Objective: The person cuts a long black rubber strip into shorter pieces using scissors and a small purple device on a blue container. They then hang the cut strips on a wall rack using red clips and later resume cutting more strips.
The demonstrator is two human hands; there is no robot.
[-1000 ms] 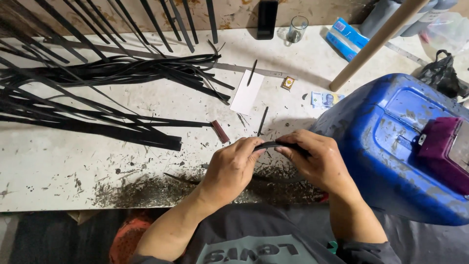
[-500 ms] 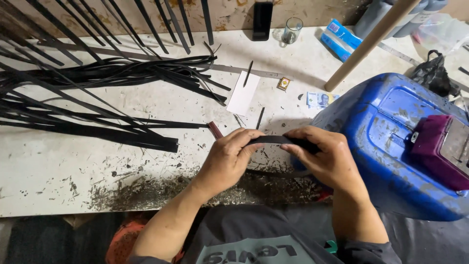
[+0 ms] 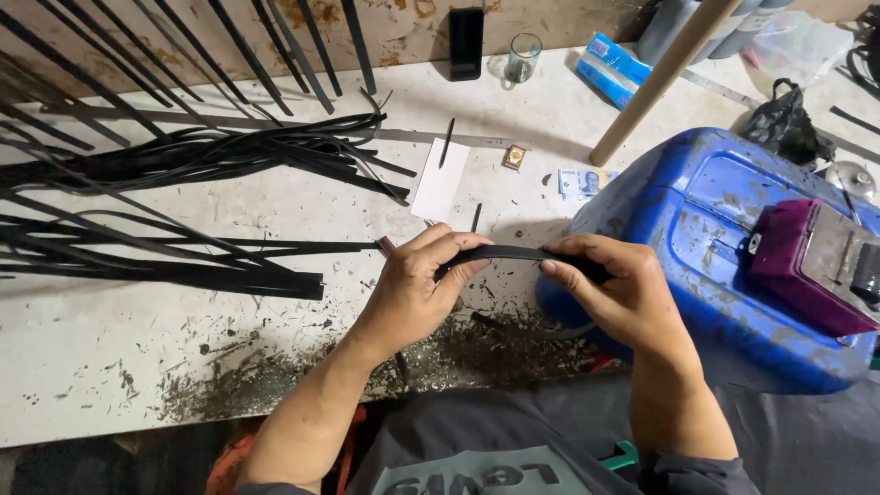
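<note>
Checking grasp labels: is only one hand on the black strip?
No, both the left hand and right hand pinch the black strip.

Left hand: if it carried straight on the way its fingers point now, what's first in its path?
The left hand points rightward along the black strip that both hands grip. Going straight on, it would likely first meet the right hand, whose fingers hold the strip's other end; the blue drum lies beyond. Depth is uncertain.

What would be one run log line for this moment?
left hand: grip on black strip | right hand: grip on same strip | strip: slightly bowed, above white bench
</note>
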